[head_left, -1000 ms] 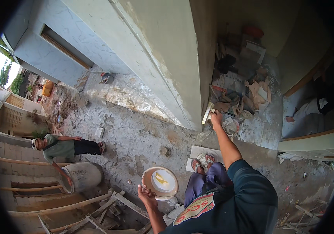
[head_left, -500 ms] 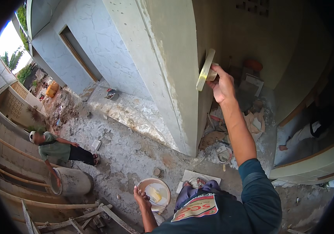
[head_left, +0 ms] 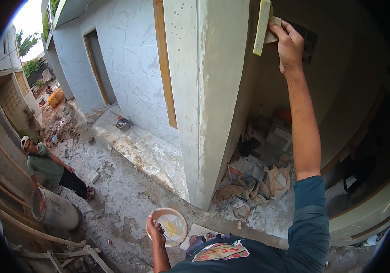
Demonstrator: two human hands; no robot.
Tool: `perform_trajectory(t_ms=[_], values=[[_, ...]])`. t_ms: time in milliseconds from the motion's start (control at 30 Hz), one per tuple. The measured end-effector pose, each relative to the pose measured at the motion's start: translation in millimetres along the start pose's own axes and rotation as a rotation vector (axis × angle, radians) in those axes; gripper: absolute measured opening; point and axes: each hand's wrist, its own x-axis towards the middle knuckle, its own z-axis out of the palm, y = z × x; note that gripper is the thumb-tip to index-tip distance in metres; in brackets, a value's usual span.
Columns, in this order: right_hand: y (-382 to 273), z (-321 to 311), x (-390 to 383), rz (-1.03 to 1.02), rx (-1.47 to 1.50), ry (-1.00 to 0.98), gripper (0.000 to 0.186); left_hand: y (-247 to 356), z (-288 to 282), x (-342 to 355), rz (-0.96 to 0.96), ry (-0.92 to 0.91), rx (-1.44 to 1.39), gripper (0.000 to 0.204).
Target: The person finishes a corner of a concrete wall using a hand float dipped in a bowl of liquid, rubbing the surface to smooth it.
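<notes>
High at the upper right, my right hand (head_left: 289, 48) grips a pale yellow flat block tool (head_left: 261, 27) by its back, beside the side face of the pale plastered column (head_left: 181, 100); whether it touches the plaster I cannot tell. Low in the view, my left hand (head_left: 156, 231) is closed at the left rim of a round, light brown basin (head_left: 179, 218), gripping it. Something pale with yellow streaks or pieces lies inside the basin.
A person (head_left: 51, 168) in a green shirt stands at left beside a large grey drum (head_left: 60, 211). Timber scaffolding (head_left: 67, 255) fills the lower left. Rubble and torn sacks (head_left: 272, 182) lie behind the column. A marble-patterned wall (head_left: 126, 68) has a doorway (head_left: 99, 68).
My right hand has risen steeply with the yellow tool to the upper part of the column. My view has tilted upward. My left hand stays low at the basin.
</notes>
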Motion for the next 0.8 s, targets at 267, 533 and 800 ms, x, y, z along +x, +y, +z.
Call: perform_trajectory(t_ms=[267,533,800], values=[[144,-10,-218,0.343,-0.106,0.138,0.024,8,1,-3,0.004,-0.028,-0.009,0.040],[261,-79,-397,1.200,-0.014,0.316,0.018,6,-2,2,-0.045,0.067,0.056,0.044],[114,-10,-146,0.781,0.280,0.233,0.025,-45,-46,48,0.073,0.164,0.122,0.035]])
